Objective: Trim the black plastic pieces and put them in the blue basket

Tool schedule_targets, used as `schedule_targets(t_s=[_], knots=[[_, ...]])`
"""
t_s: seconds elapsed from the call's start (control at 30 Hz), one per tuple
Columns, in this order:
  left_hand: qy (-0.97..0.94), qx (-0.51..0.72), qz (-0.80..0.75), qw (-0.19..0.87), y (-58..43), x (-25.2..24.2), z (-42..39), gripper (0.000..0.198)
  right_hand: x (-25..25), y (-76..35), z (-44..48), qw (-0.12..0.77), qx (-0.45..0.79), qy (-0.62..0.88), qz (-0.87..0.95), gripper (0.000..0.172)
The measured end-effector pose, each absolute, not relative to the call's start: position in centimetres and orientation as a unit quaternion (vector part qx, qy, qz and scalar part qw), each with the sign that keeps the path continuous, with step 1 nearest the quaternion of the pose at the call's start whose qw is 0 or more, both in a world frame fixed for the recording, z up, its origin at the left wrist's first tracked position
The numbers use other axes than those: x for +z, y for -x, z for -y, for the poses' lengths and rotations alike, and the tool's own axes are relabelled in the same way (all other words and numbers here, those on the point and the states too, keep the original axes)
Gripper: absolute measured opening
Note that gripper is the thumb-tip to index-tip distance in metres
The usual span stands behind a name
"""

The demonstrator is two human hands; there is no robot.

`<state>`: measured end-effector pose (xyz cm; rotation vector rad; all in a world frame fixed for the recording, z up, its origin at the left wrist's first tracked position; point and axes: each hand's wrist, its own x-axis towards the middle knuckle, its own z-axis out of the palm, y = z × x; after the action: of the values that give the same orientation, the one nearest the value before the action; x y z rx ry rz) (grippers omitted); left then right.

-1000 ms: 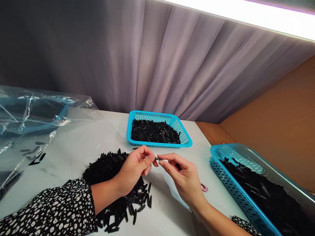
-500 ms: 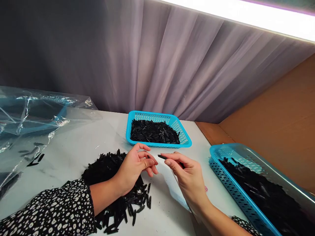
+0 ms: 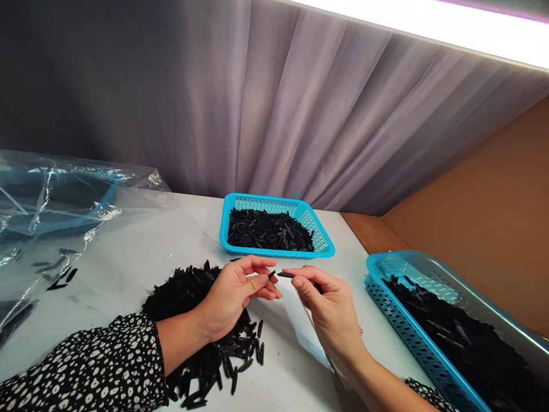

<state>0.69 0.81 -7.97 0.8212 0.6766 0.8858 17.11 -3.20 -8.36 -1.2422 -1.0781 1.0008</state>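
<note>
My left hand (image 3: 238,294) hovers over a heap of small black plastic pieces (image 3: 195,320) on the white table, thumb and fingers pinched on one small black piece (image 3: 271,274). My right hand (image 3: 328,312) is just to its right, thumb and forefinger pinching another thin black piece (image 3: 285,275) that points at the left fingertips. The two pieces are almost tip to tip, a small gap between them.
A blue basket (image 3: 274,203) of black pieces stands behind the hands. A second, larger blue basket (image 3: 401,329) with black pieces is at the right. Crumpled clear plastic sheeting (image 3: 51,212) lies at the left. A grey curtain and a brown board close the back.
The hands drew apart after touching, then came together again. The left fingers have closed on a small piece and the right hand's piece points toward it.
</note>
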Motion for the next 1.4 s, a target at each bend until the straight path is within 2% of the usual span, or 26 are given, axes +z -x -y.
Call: schedule_targets(t_s=[0.17,0.27,0.47,0.6,0.67,0.73,0.83,0.93,1.1,1.2,1.4], knots=[[-0.408,0.42,-0.322,0.744,-0.8,-8.1,-0.7,0.038,-7.7,-16.9,2.7,0.605,0.568,0.431,0.355,0.029],[-0.429,0.427,-0.328,0.725,-0.8,-8.2,-0.7,0.036,-7.6,-16.8,2.6,0.572,0.608,0.426,0.348,0.032],[-0.438,0.409,-0.327,0.731,-0.7,-8.2,-0.8,0.032,-8.6,-17.1,2.6,0.514,0.512,0.503,0.47,0.036],[-0.46,0.399,-0.341,0.716,-0.6,-8.2,-0.8,0.026,-8.6,-17.3,2.6,0.491,0.436,0.537,0.53,0.029],[-0.528,0.41,-0.374,0.643,-0.5,-8.2,-0.8,0.015,-8.4,-17.3,2.6,0.499,0.427,0.546,0.52,0.028],[-0.65,0.401,-0.41,0.499,-0.3,-8.3,-0.8,0.009,-8.3,-17.3,2.7,0.515,0.425,0.551,0.501,0.029],[-0.83,0.288,-0.393,0.27,0.1,-9.0,-0.6,0.02,-8.2,-17.3,2.8,0.535,0.421,0.547,0.486,0.027],[-0.913,0.166,-0.345,0.143,0.3,-10.0,-0.5,0.033,-8.2,-17.3,2.9,0.543,0.416,0.541,0.49,0.025],[-0.937,0.091,-0.328,0.081,0.1,-10.3,-0.4,0.02,-7.7,-17.1,3.3,0.553,0.41,0.531,0.494,0.019],[-0.94,0.068,-0.327,0.072,0.0,-9.9,-0.4,0.022,-7.4,-17.0,3.5,0.557,0.406,0.529,0.495,0.017],[-0.932,0.122,-0.322,0.115,0.3,-9.6,-0.2,0.024,-7.4,-17.0,3.8,0.562,0.399,0.522,0.502,0.013]])
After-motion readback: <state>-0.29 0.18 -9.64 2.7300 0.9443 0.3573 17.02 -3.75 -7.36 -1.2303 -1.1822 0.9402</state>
